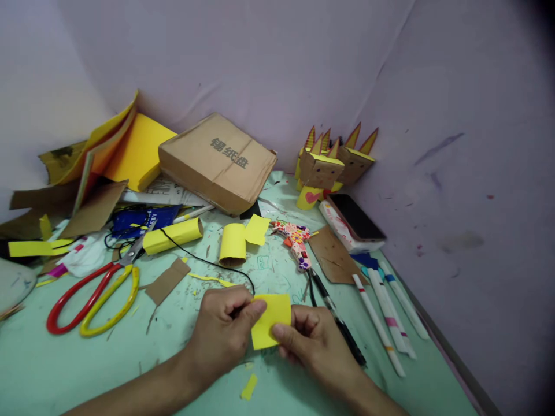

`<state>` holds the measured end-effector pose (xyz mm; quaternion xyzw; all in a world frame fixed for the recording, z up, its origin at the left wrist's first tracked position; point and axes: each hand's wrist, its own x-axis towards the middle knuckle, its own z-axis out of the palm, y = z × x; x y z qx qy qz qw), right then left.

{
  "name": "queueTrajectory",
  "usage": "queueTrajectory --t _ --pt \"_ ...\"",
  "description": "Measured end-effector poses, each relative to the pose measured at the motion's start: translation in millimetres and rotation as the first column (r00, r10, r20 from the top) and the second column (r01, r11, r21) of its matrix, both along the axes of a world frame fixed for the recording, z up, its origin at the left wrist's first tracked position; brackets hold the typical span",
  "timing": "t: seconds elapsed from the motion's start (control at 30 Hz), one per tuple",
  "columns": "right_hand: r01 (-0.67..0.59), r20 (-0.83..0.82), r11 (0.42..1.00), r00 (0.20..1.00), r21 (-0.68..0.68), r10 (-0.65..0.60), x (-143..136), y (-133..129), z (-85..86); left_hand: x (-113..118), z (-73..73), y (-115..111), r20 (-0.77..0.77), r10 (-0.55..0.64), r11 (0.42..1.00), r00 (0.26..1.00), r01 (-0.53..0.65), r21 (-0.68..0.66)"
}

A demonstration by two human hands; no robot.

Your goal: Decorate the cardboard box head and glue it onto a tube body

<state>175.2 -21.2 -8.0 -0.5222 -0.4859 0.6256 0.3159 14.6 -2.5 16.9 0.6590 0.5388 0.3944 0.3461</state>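
A small square of yellow paper (274,315) is held up just above the green tabletop, between both hands. My left hand (225,323) pinches its left edge with the thumb on top. At the lower right, my right hand (314,341) grips it, thumb across the front. Beyond the hands stands a short yellow-covered cardboard tube (233,244) with a yellow paper piece (257,229) beside its upper right. A longer yellow tube (173,236) lies to its left. A patterned glue gun (297,240) rests past my right hand, its black cord trailing down.
Large scissors (93,297) with red and yellow handles lie on the left. Cardboard and yellow sheets (108,150) lean behind, near a closed cardboard box (217,162). Spiky-haired cardboard figures (323,164), a phone (355,216), several markers (381,323) and a black pen (342,323) occupy the right.
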Motion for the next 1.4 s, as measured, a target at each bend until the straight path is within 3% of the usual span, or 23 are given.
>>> queueTrajectory --t 0.17,0.27,0.37,0.57,0.67,0.73,0.87,0.93,1.13,1.23,1.4 --pt "-0.04 -0.026 0.999 0.999 0.0 0.04 1 2 2.1 -4 5.2 5 0.085 0.039 0.988 0.996 -0.026 -0.151" --pt "-0.045 -0.005 0.999 0.999 0.02 0.046 2 10 6.2 -5 4.9 9 0.264 -0.068 0.928 0.962 0.158 -0.338" --pt "-0.072 0.004 0.997 0.997 0.012 0.072 2 19 8.2 -3 0.1 9 0.431 -0.108 0.857 0.896 0.304 -0.415" --pt "-0.102 0.008 0.994 0.995 -0.035 0.103 2 25 -1.0 -1 -11.7 10 0.438 0.1 0.871 0.893 0.135 -0.473" --pt "0.015 0.014 0.992 1.0 0.128 -0.016 8 22 -6.0 -1 -14.3 12 0.422 0.151 0.864 0.894 0.088 -0.496" --pt "0.061 0.047 0.943 0.996 0.327 -0.081 11 19 -8.7 -1 -14.9 14 0.414 0.185 0.858 0.891 0.059 -0.51" --pt "-0.036 0.14 0.738 0.987 0.673 -0.08 9 12 -15.9 0 -14.4 14 0.418 0.229 0.852 0.879 0.026 -0.523" --pt "-0.067 0.152 0.671 0.986 0.738 -0.07 5 12 -19.5 1 -14.0 13 0.418 0.237 0.847 0.877 0.024 -0.531" --pt "-0.124 0.155 0.593 0.988 0.796 -0.002 -1 23 -21.5 0 -12.9 12 0.42 0.203 0.843 0.885 0.06 -0.534" --pt "-0.054 0.102 0.611 0.994 0.79 -0.044 -2 24 -17.7 -1 -11.4 13 0.44 0.185 0.843 0.879 0.088 -0.53" --pt "0.077 0.039 0.721 0.989 0.689 -0.143 -3 24 -10.8 -1 -12.1 13 0.438 0.198 0.85 0.877 0.069 -0.523"
